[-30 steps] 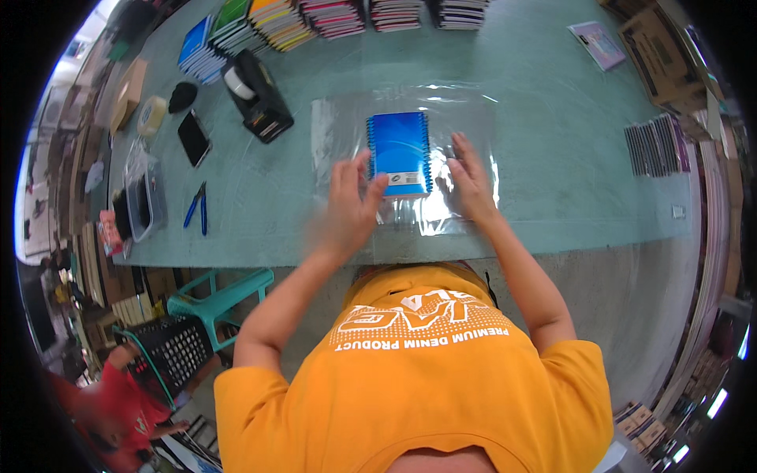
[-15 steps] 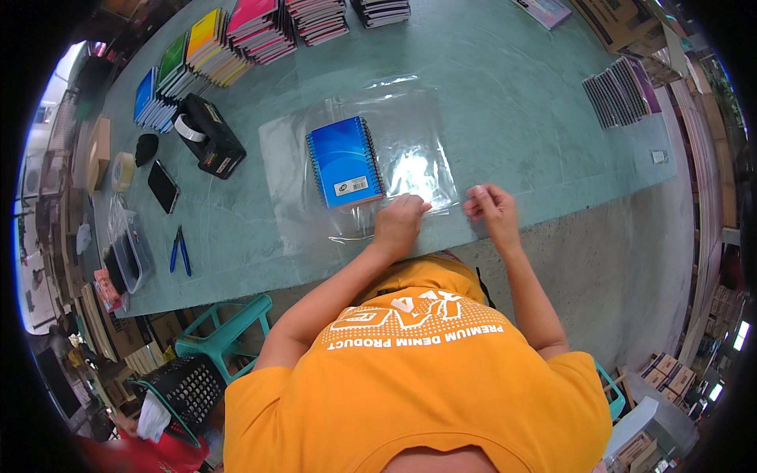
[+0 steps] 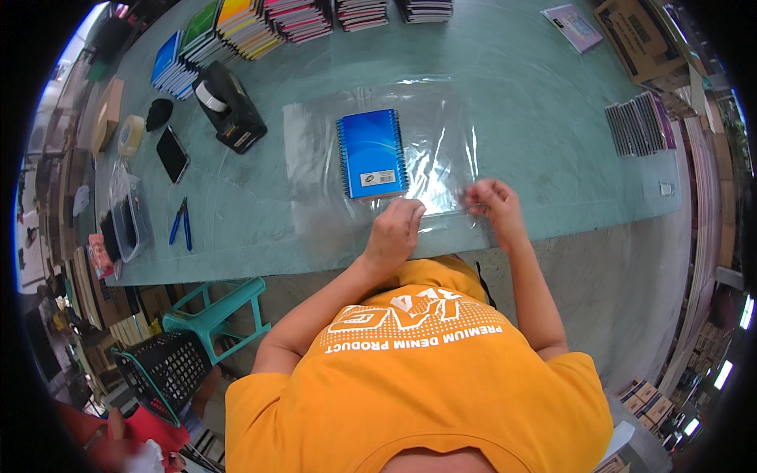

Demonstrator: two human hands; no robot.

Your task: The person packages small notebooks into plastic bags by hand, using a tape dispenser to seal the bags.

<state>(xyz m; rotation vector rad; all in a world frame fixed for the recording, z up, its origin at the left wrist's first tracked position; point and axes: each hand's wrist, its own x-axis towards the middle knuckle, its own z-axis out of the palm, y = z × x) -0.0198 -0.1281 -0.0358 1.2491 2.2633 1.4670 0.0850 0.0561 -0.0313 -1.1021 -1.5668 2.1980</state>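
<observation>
A blue spiral-bound notebook with a white label lies on a clear plastic sheet, which is spread on the green table. My left hand is closed at the near edge of the sheet, just below the notebook, with the fingers pressed together on the plastic. To its right, my right hand pinches at the sheet's near right corner; its fingertips are slightly blurred. Neither hand touches the notebook. Glare covers part of the sheet between the notebook and my right hand.
Stacks of coloured notebooks line the far edge. A black tape dispenser, a phone, blue-handled pliers and a plastic container are on the left. Another notebook stack and a cardboard box stand on the right.
My right hand has come in to the sheet's right edge, its fingertips now over the plastic. My left hand stays at the near edge. The whole view has shifted and turned slightly.
</observation>
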